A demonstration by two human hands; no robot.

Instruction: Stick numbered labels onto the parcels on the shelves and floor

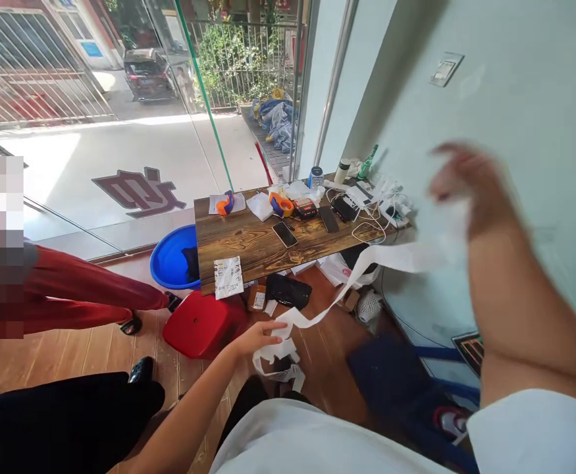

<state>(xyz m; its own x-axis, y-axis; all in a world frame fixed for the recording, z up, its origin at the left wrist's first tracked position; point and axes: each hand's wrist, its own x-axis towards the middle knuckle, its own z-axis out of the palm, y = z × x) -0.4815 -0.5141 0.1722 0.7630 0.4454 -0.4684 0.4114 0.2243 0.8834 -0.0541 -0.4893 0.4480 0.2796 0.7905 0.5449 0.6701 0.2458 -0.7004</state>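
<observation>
A long white paper strip [366, 260] runs from low in front of me up toward the right wall. My left hand [261, 337] is low near my lap, its fingers closed on the strip's lower part. Loose loops of the same strip [275, 372] hang below that hand. My right hand [458, 174] is raised high beside the wall, smeared by motion. The strip's blurred upper end leads up to its palm, and the fingers look bent round it. Just ahead is the wooden table [248, 247], with a crumpled white packet [228, 276] at its near corner.
Phones [285, 234], tape dispensers [281, 205], cables [371, 227] and a green bottle [368, 162] lie or stand on the table. A red stool [203, 322] and blue basin [172, 257] are at left. A person in red trousers [85, 283] stands beyond.
</observation>
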